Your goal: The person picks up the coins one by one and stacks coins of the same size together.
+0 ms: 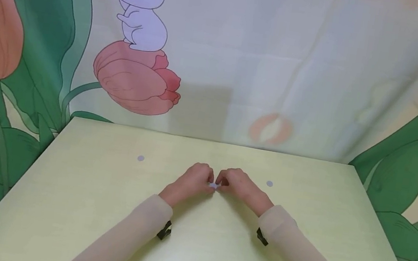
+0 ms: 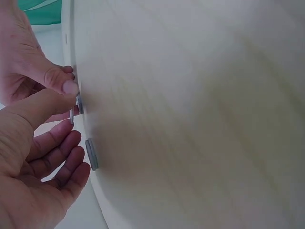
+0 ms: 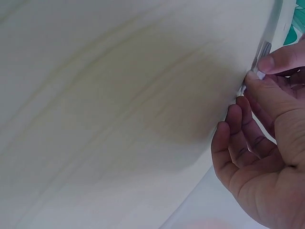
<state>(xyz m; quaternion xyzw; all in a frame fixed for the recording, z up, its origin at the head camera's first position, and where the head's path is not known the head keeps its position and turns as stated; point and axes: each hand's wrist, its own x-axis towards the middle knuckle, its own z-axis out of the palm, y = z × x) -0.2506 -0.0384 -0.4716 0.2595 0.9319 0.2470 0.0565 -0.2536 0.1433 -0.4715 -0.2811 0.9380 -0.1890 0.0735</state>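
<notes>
Over the desk (image 1: 61, 198), our left hand (image 1: 192, 181) and right hand (image 1: 242, 185) are pinching a likely light, stiff disc (image 1: 213, 185) by its rim.

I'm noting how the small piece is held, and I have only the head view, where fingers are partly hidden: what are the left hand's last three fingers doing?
Observer: In the left wrist view, those three fingers of the left hand curl loosely below the pinch, apart from the piece.
Operator: Thanks. Is the disc to the left thick or paper-flat?
Observer: The left wrist view shows a disc, probably that one, nearly edge-on, with a visibly thick rim.
</notes>
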